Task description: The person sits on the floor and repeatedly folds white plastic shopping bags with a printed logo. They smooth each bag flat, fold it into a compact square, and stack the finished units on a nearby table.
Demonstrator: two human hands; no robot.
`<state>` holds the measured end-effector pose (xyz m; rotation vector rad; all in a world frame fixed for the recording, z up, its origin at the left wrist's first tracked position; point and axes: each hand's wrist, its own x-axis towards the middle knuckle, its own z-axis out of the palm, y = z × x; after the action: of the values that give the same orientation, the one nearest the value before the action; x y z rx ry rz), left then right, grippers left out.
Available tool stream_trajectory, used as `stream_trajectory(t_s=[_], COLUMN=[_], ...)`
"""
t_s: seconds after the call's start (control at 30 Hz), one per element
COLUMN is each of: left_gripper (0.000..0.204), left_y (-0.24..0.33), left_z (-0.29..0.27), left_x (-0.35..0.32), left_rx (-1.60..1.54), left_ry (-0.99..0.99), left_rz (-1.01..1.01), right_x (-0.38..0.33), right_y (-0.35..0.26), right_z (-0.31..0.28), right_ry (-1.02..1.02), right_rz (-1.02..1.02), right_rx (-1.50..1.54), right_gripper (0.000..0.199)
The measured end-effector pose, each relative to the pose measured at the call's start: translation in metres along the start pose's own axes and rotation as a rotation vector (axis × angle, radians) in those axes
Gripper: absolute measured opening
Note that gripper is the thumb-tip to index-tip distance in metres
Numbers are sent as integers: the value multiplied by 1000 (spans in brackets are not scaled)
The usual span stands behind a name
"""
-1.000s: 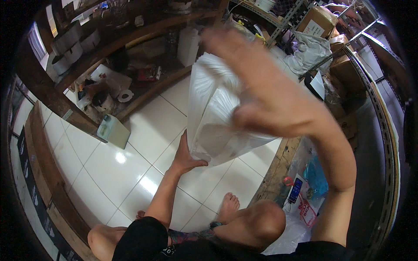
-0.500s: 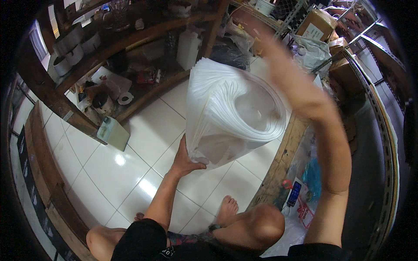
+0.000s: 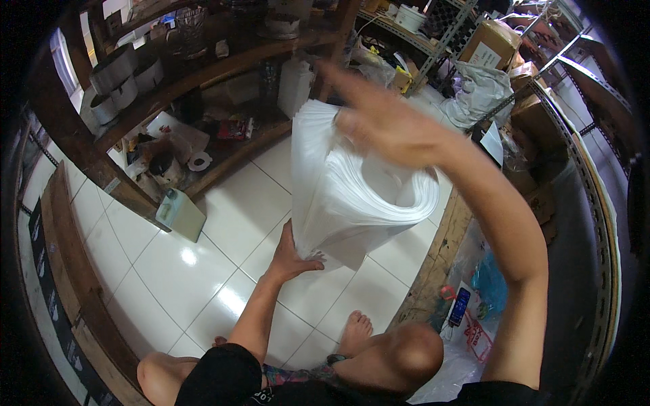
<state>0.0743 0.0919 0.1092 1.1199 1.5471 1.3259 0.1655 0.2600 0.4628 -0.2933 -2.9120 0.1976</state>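
Observation:
A thick stack of thin, translucent white plastic sheets (image 3: 325,196) stands curled over in front of me, its far right side bent into a loop. My left hand (image 3: 295,260) grips the near lower edge, with the thumb on the near side and the fingers partly hidden behind. Across the top of the stack reaches my right hand (image 3: 389,128), blurred by motion. Its fingers look stretched out toward the upper left, and the thumb side is at the fanned sheet edges. Whether it touches them I cannot tell.
A pale jerrycan (image 3: 181,215) stands on the tiled floor beside a dark wooden shelf (image 3: 223,64). To my right is a wooden plank (image 3: 433,277), with a lit phone (image 3: 459,306) and plastic bags by it. Cardboard boxes (image 3: 491,44) and metal racks fill the far right.
My right hand has swept left and down from beyond the stack's right side to over its top. The sheets have shifted slightly; my left hand keeps its grip.

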Motion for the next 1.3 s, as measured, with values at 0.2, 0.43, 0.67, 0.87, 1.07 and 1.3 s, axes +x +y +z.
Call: stream_trajectory(t_s=[0.2, 0.43, 0.67, 0.87, 1.07, 1.3], left_gripper=[132, 127, 123, 125, 126, 125], left_y=[-15, 9, 16, 4, 6, 36], left_z=[1, 4, 3, 10, 13, 18], left_x=[6, 1, -5, -7, -12, -9], left_rx=[-19, 94, 97, 122, 144, 115], left_ry=[-11, 3, 34, -3, 31, 65], left_rz=[22, 30, 69, 3, 16, 9], right_x=[-2, -15, -39, -32, -36, -51], right_y=[4, 6, -27, -52, -57, -46], right_z=[6, -27, -25, -28, -16, -15], right_ry=[28, 154, 42, 70, 10, -139], right_rz=[30, -116, -202, -340, -342, -224], right_rx=[47, 102, -49, -14, -32, -190], right_gripper=[65, 96, 104, 113, 120, 116])
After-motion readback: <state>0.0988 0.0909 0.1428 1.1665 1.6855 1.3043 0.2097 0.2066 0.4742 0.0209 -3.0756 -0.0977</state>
